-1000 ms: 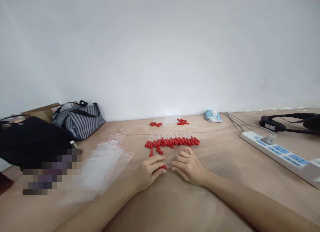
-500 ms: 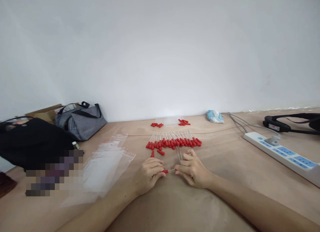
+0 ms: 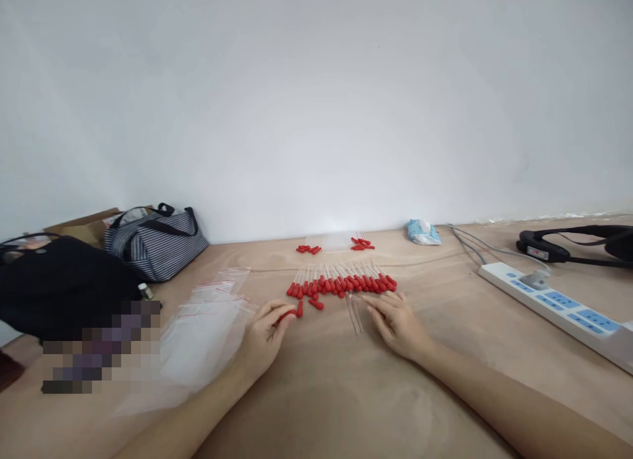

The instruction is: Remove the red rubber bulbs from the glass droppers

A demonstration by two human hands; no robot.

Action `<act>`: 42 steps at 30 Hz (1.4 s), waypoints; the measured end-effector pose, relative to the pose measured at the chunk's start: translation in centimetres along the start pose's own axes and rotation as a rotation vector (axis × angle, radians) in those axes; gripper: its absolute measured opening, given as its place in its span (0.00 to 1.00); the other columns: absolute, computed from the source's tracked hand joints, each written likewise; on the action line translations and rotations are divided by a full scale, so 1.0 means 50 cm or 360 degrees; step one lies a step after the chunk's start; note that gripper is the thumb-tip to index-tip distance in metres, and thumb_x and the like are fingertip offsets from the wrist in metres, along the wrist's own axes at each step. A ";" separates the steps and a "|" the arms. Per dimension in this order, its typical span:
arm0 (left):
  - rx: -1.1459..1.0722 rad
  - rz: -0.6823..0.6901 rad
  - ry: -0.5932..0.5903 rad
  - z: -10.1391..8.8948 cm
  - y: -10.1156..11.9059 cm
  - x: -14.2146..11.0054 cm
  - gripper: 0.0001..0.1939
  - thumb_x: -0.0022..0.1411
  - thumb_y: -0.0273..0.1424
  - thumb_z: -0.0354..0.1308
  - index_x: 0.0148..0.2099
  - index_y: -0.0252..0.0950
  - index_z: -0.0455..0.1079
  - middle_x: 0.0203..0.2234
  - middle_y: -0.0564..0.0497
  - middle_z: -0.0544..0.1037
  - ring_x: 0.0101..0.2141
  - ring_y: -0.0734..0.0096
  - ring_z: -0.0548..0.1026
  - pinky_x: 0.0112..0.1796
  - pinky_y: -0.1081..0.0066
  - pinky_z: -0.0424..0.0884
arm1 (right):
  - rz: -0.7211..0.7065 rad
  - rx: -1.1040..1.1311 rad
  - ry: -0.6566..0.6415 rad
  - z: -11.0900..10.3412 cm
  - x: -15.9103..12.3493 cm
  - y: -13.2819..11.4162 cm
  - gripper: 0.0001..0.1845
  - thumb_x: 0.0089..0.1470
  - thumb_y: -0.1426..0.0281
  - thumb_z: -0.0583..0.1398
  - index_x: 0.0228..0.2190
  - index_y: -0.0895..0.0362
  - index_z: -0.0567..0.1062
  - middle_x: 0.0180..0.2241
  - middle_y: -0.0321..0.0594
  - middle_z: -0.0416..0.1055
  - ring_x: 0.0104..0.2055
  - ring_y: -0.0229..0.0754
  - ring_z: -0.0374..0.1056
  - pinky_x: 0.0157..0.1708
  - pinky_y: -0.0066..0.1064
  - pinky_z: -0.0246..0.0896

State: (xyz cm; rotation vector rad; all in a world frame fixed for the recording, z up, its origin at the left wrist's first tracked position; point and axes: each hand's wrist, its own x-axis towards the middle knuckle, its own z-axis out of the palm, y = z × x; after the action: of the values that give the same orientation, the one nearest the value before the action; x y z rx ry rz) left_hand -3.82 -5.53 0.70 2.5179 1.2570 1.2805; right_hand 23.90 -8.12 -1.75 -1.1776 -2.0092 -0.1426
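A row of clear droppers with red rubber bulbs (image 3: 341, 284) lies on the tan table (image 3: 346, 393). My left hand (image 3: 264, 334) is closed in a pinch on a red bulb (image 3: 288, 314), just left of two loose red bulbs (image 3: 315, 305). My right hand (image 3: 395, 322) rests flat with fingers stretched out, its fingertips beside a few bare clear tubes (image 3: 354, 314). Farther back lie more clear tubes (image 3: 336, 241) between two small heaps of red bulbs (image 3: 308, 248).
Clear zip bags (image 3: 208, 327) lie to the left, beyond them a black bag (image 3: 59, 281), a striped bag (image 3: 153, 238) and a small bottle (image 3: 145, 291). At right are a white power strip (image 3: 558, 307), a black headset (image 3: 568, 244) and a blue tissue pack (image 3: 422, 231).
My hands, which held one dropper together, have moved apart. The left went left with a red bulb in its pinch. The right opened and lies beside the bare tubes.
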 end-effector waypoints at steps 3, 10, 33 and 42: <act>0.0020 -0.0311 0.0041 0.010 -0.014 0.007 0.13 0.56 0.31 0.48 0.39 0.34 0.71 0.30 0.48 0.69 0.26 0.74 0.71 0.24 0.76 0.70 | 0.0148 -0.0052 0.0006 0.009 0.001 0.000 0.13 0.51 0.76 0.48 0.37 0.58 0.68 0.30 0.40 0.70 0.32 0.39 0.61 0.35 0.32 0.48; -0.0106 -0.0689 -0.0099 0.034 -0.028 0.021 0.19 0.50 0.33 0.53 0.45 0.33 0.67 0.25 0.52 0.70 0.22 0.75 0.71 0.24 0.74 0.71 | 0.0348 -0.0274 -0.0189 0.028 0.010 -0.007 0.11 0.50 0.77 0.47 0.31 0.58 0.68 0.28 0.41 0.69 0.33 0.41 0.63 0.32 0.30 0.48; 0.0250 -0.0923 -0.0347 0.039 -0.071 0.114 0.13 0.52 0.35 0.52 0.37 0.32 0.68 0.29 0.47 0.76 0.29 0.69 0.73 0.30 0.74 0.67 | 0.0347 -0.0072 -0.0234 0.009 0.016 -0.023 0.16 0.57 0.62 0.47 0.30 0.55 0.71 0.31 0.40 0.70 0.35 0.41 0.62 0.36 0.34 0.48; 0.0404 -0.1014 -0.0487 0.057 -0.075 0.160 0.08 0.48 0.29 0.55 0.19 0.34 0.69 0.14 0.51 0.72 0.21 0.68 0.71 0.22 0.75 0.60 | 0.0358 -0.0078 -0.0155 0.013 0.016 -0.016 0.15 0.57 0.65 0.48 0.28 0.55 0.71 0.29 0.38 0.70 0.35 0.40 0.62 0.35 0.33 0.49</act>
State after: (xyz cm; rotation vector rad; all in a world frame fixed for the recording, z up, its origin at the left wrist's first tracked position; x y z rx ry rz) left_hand -1.64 3.26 2.66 2.0430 1.9936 0.6031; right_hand 22.69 -7.72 -1.42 -1.4569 -1.9491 -0.0223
